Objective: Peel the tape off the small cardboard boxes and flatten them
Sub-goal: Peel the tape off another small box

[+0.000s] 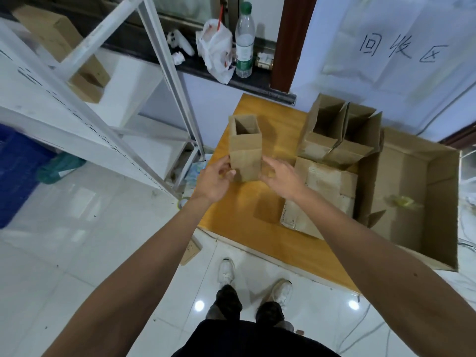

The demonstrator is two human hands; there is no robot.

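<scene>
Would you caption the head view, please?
Left hand grips an open box, right hand at its side, over the table.

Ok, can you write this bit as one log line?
left hand grips small box | right hand relaxed beside it | box top open, not flat

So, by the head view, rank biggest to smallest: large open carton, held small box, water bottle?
1. large open carton
2. held small box
3. water bottle, about as long but narrower; it stands farther away, so unsure.
</scene>
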